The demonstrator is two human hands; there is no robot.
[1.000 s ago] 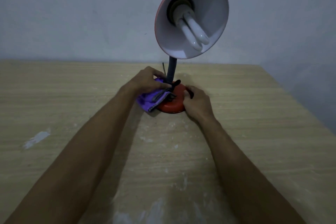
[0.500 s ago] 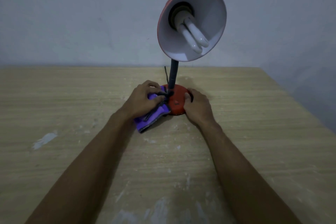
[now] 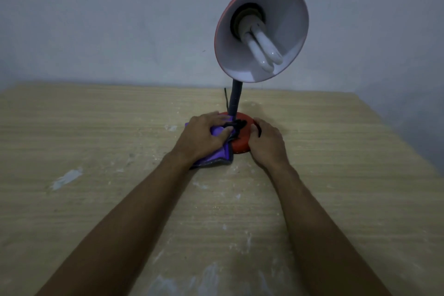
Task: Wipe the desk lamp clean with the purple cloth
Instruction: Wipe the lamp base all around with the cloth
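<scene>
With the left hand (image 3: 204, 138) gripping the cloth (image 3: 216, 158) against the base (image 3: 241, 145) and the right hand (image 3: 266, 144) clasping its other edge, a hard rub could tip the top-heavy lamp (image 3: 235, 98) on the table (image 3: 336, 175).

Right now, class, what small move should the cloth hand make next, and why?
Probably slide the cloth round the front of the base: the left hand grips it against the left side only, while the right hand holds the right side steady.
</scene>
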